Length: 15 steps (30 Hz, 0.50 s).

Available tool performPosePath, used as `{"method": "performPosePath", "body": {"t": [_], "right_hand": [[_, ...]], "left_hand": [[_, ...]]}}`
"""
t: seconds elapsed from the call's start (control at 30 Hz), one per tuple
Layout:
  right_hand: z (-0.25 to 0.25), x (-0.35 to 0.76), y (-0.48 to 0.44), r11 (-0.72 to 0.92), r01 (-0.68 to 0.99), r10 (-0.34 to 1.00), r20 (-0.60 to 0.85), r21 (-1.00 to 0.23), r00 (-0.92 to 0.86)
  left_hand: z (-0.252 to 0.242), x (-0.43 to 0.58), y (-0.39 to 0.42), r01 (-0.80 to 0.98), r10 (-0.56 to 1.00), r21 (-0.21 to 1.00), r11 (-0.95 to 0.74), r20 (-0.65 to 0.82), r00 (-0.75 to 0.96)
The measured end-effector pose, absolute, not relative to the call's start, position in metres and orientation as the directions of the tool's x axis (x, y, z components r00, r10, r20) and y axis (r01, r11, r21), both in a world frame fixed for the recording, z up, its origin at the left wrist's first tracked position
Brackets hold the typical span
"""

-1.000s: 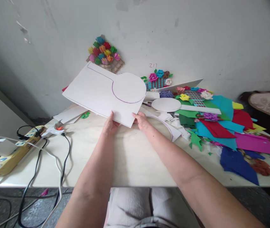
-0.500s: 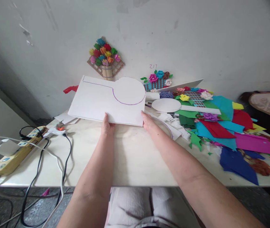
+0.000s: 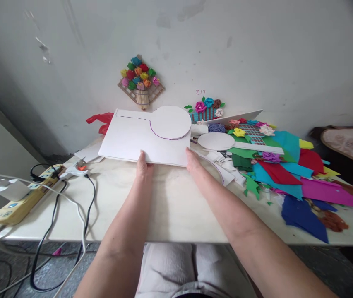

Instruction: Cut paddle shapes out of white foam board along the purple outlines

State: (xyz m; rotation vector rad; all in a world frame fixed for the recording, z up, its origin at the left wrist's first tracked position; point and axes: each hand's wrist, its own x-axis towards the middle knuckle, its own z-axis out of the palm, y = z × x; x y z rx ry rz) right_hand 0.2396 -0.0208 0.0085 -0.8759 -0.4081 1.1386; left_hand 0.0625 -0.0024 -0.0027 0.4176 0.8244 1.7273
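A white foam board (image 3: 129, 142) is held up over the table, tilted toward me, with a drawn purple and dark outline of a round shape with a long straight handle. Its upper right edge follows the curve of the circle. My left hand (image 3: 143, 165) grips the near edge, thumb on top and fingers underneath. At the near right corner, my right hand (image 3: 192, 160) is closed on the board, its fingers mostly hidden. Just right of the board lies a white paddle-shaped cutout (image 3: 216, 141) with a round head and a straight handle.
Coloured felt pieces (image 3: 291, 182) and paper flowers spread over the right of the table (image 3: 188, 211). White scraps (image 3: 226, 161) lie near my right hand. At left are a yellow power strip (image 3: 24, 203), cables and a white glue gun (image 3: 75, 171). A flower decoration (image 3: 141, 82) is at the wall.
The board sits slightly lower and a little flatter, its left end shifted right in view. Both hands keep their hold. The whole view has tilted slightly.
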Motion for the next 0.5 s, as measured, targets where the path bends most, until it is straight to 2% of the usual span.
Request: {"method": "performPosePath", "body": {"t": [0.07, 0.23, 0.4, 0.5], "right_hand": [[0.007, 0.241, -0.02, 0.148, -0.617, 0.91, -0.138, -0.773, 0.392], [0.005, 0.242, -0.019, 0.14, -0.64, 0.907, -0.161, -0.756, 0.389], [0.006, 0.243, -0.019, 0.129, -0.636, 0.908, -0.167, -0.761, 0.385], [0.005, 0.245, -0.018, 0.118, -0.624, 0.914, -0.16, -0.772, 0.372]], "left_hand": [[0.001, 0.064, -0.005, -0.735, 0.936, 0.67, -0.106, -0.181, -0.3], [0.011, 0.07, -0.015, -0.726, 0.928, 0.675, -0.132, -0.173, -0.33], [0.02, 0.075, -0.022, -0.839, 0.904, 0.526, -0.136, -0.281, -0.323], [0.024, 0.076, -0.024, -0.87, 0.901, 0.476, -0.13, -0.309, -0.304]]}}
